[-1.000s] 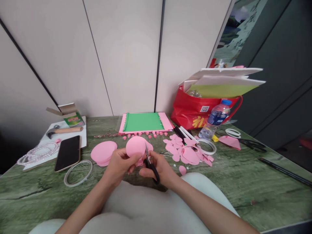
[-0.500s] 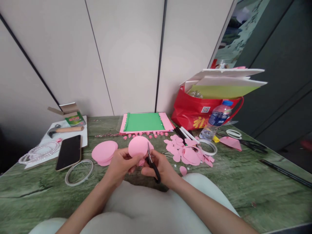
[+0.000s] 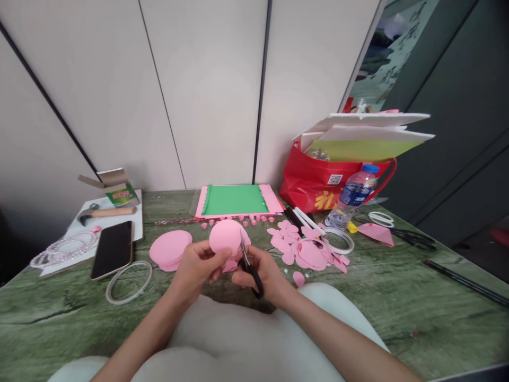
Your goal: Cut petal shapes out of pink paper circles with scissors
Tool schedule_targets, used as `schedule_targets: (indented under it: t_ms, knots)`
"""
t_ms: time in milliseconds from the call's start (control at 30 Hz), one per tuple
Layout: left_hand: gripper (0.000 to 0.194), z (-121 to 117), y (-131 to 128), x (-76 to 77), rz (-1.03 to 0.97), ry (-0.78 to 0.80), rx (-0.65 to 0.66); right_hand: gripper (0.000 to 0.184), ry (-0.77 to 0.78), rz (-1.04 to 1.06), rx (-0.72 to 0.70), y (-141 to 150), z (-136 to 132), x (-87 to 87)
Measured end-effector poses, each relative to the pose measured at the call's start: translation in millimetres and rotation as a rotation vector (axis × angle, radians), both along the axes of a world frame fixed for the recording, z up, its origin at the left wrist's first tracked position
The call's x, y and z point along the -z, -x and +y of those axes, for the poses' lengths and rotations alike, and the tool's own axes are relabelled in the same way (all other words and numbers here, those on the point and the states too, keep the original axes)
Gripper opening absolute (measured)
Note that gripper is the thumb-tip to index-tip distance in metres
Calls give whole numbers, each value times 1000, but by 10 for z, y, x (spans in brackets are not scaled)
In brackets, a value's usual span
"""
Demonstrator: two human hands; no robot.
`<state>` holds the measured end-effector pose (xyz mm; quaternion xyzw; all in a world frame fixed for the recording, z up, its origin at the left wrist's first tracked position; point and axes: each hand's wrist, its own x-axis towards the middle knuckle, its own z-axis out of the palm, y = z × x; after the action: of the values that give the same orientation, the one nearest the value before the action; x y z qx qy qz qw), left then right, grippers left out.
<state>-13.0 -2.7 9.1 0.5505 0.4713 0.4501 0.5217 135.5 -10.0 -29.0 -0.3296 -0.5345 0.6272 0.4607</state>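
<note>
Head view: left hand, fingers pinching pink paper circle above the table; right hand, fingers gripping black-handled scissors, blades at the circle's right edge.

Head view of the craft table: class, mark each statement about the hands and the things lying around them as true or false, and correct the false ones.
1. The right hand holds the scissors. True.
2. The left hand holds a green disc. False: it holds a pink paper disc.
3. The phone lies left of the stack of pink discs. True.
4. The hammer lies inside the red bag. False: it lies on the white board.
5. The bottle stands in front of the red bag. True.
</note>
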Motion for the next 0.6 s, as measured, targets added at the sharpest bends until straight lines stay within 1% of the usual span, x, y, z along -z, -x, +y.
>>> schedule_targets:
  t_ms: [167,400,600]
  knots:
    - [27,0,4,6,-23,-7,-3,34,-11,-38,28,-5,9,23]
    - [22,-11,2,-23,-86,-6,-12,37,34,-74,38,-3,-5,-44]
    - [24,-18,-22,-66,-145,-19,-29,39,52,-35,32,3,-6,-26]
